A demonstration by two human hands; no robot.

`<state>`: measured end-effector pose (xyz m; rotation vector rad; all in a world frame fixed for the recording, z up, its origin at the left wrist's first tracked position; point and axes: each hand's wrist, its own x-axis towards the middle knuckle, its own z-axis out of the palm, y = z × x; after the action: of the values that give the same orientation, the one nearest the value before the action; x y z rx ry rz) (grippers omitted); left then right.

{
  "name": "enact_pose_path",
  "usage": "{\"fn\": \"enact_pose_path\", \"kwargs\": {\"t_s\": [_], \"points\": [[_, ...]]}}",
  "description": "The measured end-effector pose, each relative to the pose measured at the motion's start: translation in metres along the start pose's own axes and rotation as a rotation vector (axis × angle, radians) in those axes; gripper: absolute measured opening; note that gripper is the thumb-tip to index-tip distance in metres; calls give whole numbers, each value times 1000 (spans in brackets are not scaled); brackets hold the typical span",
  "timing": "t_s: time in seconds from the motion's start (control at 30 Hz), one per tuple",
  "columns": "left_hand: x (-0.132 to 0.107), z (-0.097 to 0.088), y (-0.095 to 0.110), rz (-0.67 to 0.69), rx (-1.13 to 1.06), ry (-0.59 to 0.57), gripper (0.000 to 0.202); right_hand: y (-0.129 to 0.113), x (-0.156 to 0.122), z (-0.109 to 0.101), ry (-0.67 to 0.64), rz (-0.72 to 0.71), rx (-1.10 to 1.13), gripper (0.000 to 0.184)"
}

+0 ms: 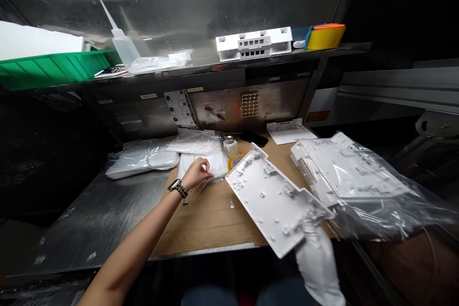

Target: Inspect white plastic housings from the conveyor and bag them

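Observation:
My left hand [196,173], with a watch and a beaded bracelet at the wrist, is closed in a pinch at the front edge of a stack of clear plastic bags [186,160]. A bit of clear film shows below its fingers. In a white glove, my right hand [315,236] grips the near right corner of a white plastic housing panel [270,196]. The panel is tilted above the cardboard, its studded inner side facing me. Its fingers are partly hidden by the panel.
Bagged white housings [358,167] lie at right, with another white panel [290,131] behind. A small bottle [230,146], a tape roll [234,160] and a dark phone [254,138] sit mid-table. More plastic bags [143,158] lie left. The shelf holds a green bin [53,69] and squeeze bottle [125,48].

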<state>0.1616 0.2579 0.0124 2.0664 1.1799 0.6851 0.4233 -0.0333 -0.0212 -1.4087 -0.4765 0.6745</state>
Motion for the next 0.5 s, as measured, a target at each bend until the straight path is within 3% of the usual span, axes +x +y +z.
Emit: {"fn": "enact_pose_path", "kwargs": {"t_s": [0.1, 0.2, 0.27, 0.33, 0.5], "points": [[-1, 15, 2, 76, 88, 7, 32, 4, -10, 47, -58, -98, -67, 68], [-4, 15, 1, 149, 177, -9, 25, 12, -14, 78, -187, -174, -63, 63], [-7, 6, 2, 200, 252, -27, 19, 17, -14, 87, -217, -200, -82, 62], [-8, -9, 4, 240, 349, -5, 26, 20, -14, 89, -207, -205, -129, 63], [1, -50, 16, 240, 578, 245, 52, 21, -17, 90, -193, -188, -125, 65]]}}
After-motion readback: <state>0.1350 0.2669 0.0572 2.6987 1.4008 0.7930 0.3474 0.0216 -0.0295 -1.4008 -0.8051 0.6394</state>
